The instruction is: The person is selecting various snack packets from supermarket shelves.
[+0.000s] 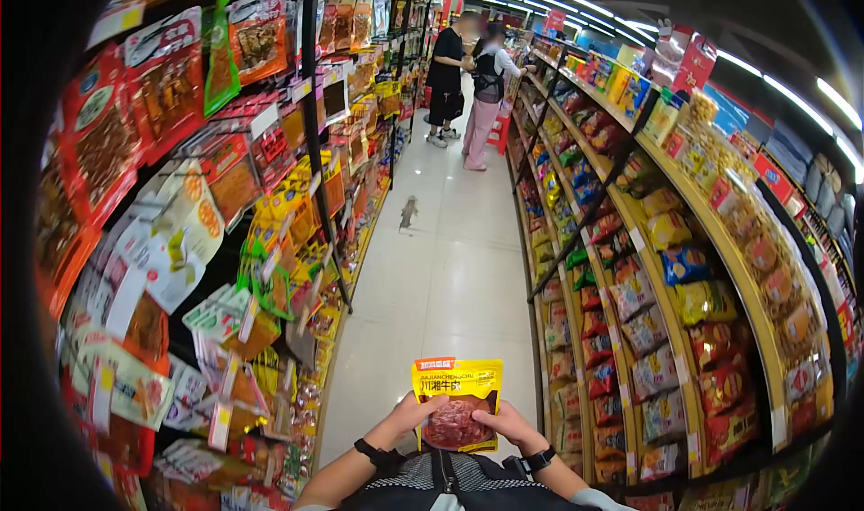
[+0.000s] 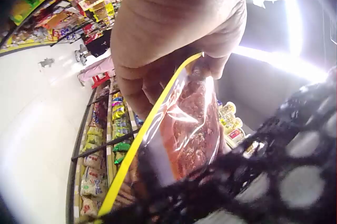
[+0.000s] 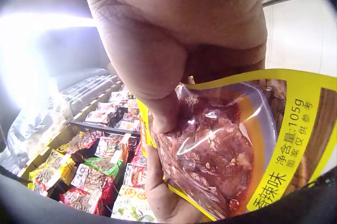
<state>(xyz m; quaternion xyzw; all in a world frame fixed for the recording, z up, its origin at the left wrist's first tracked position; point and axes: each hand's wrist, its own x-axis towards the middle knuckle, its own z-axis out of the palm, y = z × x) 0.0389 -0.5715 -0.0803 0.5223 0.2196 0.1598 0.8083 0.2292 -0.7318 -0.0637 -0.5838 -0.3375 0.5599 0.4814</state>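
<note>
Low in the head view, in front of the chest, a yellow packet of beef [image 1: 459, 423] stands upright with its printed front and clear window facing up at me. My left hand [image 1: 412, 416] grips its left side, the thumb over the front. On the opposite side my right hand [image 1: 516, 427] holds it the same way, thumb pressed on the window. Red-brown meat shows through the glossy film in the right wrist view, beneath the right thumb [image 3: 167, 116]. The left wrist view catches the packet [image 2: 192, 124] nearly edge-on under the left hand [image 2: 179, 19].
Hanging snack packets [image 1: 166, 70] crowd the rack on the left. Along the right run tiered shelves [image 1: 643, 250] of bagged snacks. Between them lies a pale tiled aisle floor [image 1: 432, 281] with a dark grey patch [image 1: 409, 212]. Two people [image 1: 488, 74] stand farther up the aisle.
</note>
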